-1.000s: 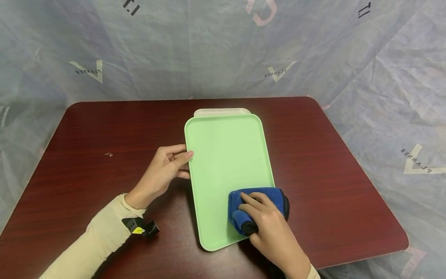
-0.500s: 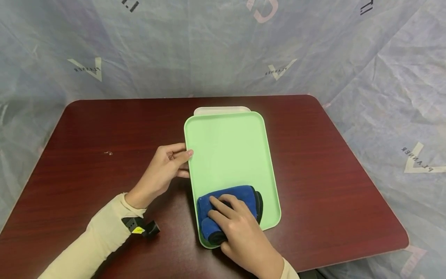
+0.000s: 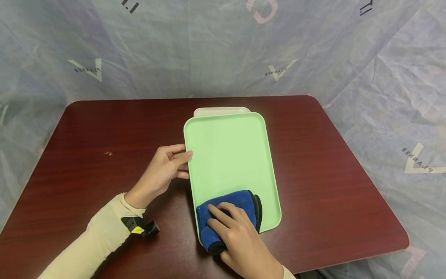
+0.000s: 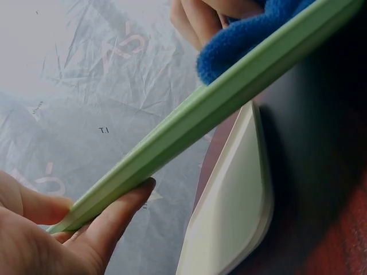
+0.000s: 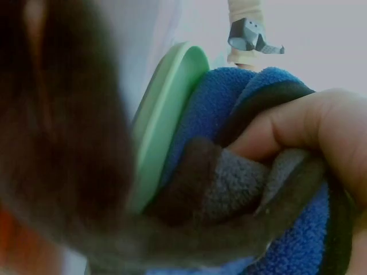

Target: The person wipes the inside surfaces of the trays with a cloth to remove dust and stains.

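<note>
A light green tray (image 3: pixel 228 155) is held up off the table, its near end covered by a cloth. On its left edge, my left hand (image 3: pixel 158 172) pinches the rim, thumb on top and fingers beneath, as the left wrist view also shows. My right hand (image 3: pixel 240 240) grips a folded blue towel (image 3: pixel 237 199) with black edging and presses it on the tray's near left corner. Grey inner folds of the towel show in the right wrist view. Beneath the green tray lies a whitish tray (image 4: pixel 235 195), mostly hidden from the head view.
The dark red-brown table (image 3: pixel 324 186) extends to both sides of the trays. A small pale speck (image 3: pixel 108 153) lies on its left part. A grey printed sheet (image 3: pixel 223 50) hangs behind. A black wrist device (image 3: pixel 139 226) sits on the left sleeve.
My right hand has swept the towel leftward across the tray's near end, then slightly nearer to me. The left hand keeps its grip, and the tray has barely moved.
</note>
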{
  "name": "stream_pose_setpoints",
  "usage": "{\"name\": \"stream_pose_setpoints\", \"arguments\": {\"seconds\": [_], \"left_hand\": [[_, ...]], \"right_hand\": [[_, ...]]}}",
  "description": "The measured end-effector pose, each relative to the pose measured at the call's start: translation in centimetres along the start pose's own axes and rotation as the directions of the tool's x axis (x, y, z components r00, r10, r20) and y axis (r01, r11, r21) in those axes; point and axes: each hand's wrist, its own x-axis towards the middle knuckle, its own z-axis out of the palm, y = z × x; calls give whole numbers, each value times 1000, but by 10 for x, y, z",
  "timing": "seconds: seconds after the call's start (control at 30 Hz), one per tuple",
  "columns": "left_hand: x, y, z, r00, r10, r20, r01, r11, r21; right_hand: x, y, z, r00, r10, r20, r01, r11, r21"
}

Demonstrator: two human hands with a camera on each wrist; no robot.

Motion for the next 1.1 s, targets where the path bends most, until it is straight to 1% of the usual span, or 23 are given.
{"name": "stream_pose_setpoints", "arguments": {"seconds": [0.1, 0.17, 0.47, 0.63, 0.93, 1.1], "left_hand": [[1, -1, 3, 1000, 3, 8, -3, 1000, 4], [0, -2, 3, 1000, 9, 9, -9, 1000, 6], [-1, 0, 3, 999, 43, 7, -43, 998, 43], [-2, 1, 2, 999, 41, 11, -42, 998, 49], [-1, 2, 2, 999, 45, 11, -45, 998, 42], [-1, 2, 3, 998, 52, 26, -53, 998, 39]], "right_hand": [[-3, 1, 0, 1000, 12, -14, -12, 1000, -1], [-2, 2, 1, 999, 30, -20, -30, 1000, 6], [-3, 13, -10, 986, 166, 7, -166, 986, 22], [-9, 27, -19, 978, 207, 7, -207, 978, 25], [-27, 57, -33, 956, 292, -3, -291, 953, 82], [-33, 68, -38, 946, 324, -17, -321, 944, 75]]}}
